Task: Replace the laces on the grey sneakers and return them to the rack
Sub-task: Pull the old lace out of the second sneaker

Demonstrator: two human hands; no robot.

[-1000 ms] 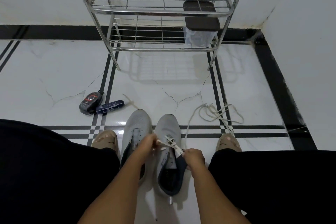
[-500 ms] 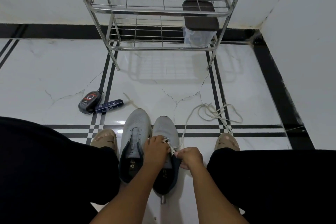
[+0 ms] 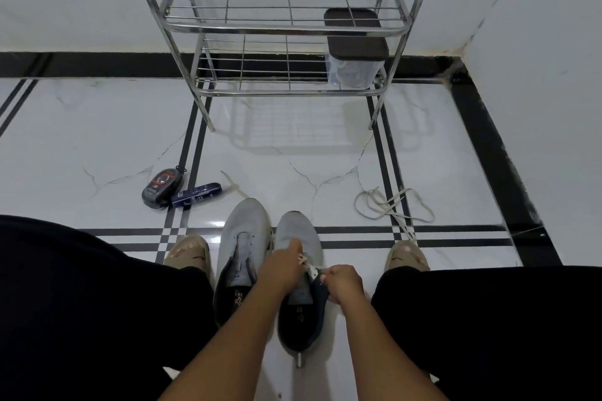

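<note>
Two grey sneakers: left sneaker (image 3: 243,238), right sneaker (image 3: 301,231), side by side on the floor. Two hands: left hand (image 3: 282,270), right hand (image 3: 342,282). One white lace (image 3: 308,265) in the right sneaker's eyelets. One loose lace pile (image 3: 391,205) on the tiles; strand count unclear. One metal rack (image 3: 283,26), two wire shelves. One clear container with dark lid (image 3: 355,42) on the lower shelf. One oval shoe-polish sponge case (image 3: 161,186). One dark blue tube (image 3: 197,194). Two tan slippers: (image 3: 190,252), (image 3: 407,257).
</note>
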